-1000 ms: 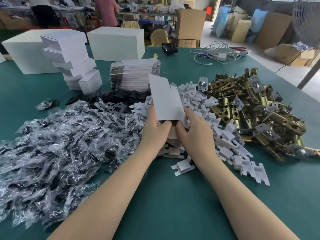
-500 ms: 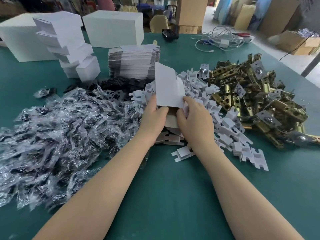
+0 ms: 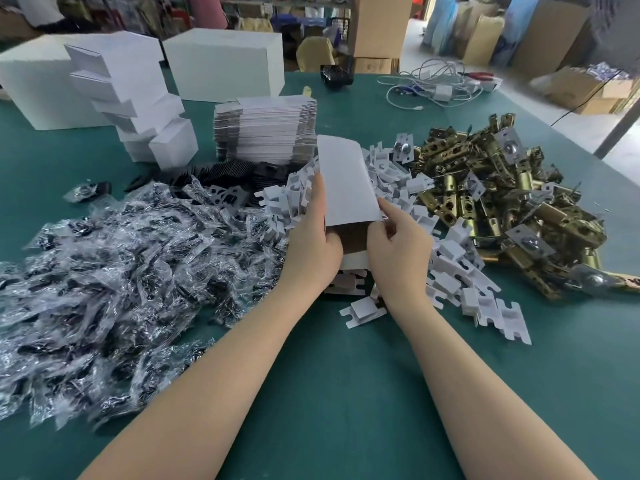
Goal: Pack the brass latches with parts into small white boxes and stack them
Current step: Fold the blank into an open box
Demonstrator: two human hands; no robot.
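Bagged parts (image 3: 114, 282) lie heaped leftmost, stacked boxes (image 3: 138, 109) behind, within reach. The left hand (image 3: 313, 244) grips the small white box (image 3: 346, 188) by its side; the right hand (image 3: 398, 251) pinches its open edge (seemingly squaring it). Brass latches (image 3: 502, 202) wait rightward.

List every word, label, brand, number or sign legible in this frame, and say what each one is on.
None can be read.
small white box held by left hand and right hand: blank.
stack of flat box blanks, finished box stack, large white cartons: no print visible.
brass latches, bagged parts: no markings resolvable.
brown cardboard boxes behind the table: too blurred to tell.
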